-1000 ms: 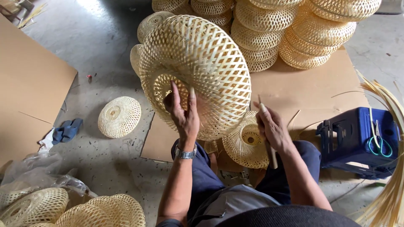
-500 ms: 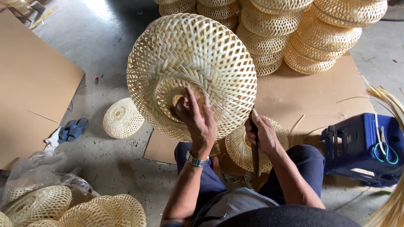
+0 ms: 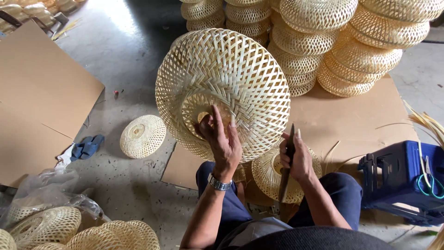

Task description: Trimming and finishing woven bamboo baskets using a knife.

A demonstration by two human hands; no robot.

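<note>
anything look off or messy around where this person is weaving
Nothing looks damaged. The left hand holds up a woven bamboo shade; the right hand grips a dark tool. Only loose bits stand out: a pair of blue sandals and crumpled plastic wrap on the floor.

Thumb of left hand [image 3: 222, 139] behind woven bamboo shade [image 3: 222, 88]; scissors [image 3: 428, 183] and basket stacks [image 3: 323, 41] cut off at edges.

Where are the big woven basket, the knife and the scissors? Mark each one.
big woven basket [image 3: 231, 78], head view, on its woven dome.
knife [image 3: 285, 180], head view, on the dark blade below the right hand.
scissors [image 3: 428, 183], head view, on a teal handle loop.
</note>
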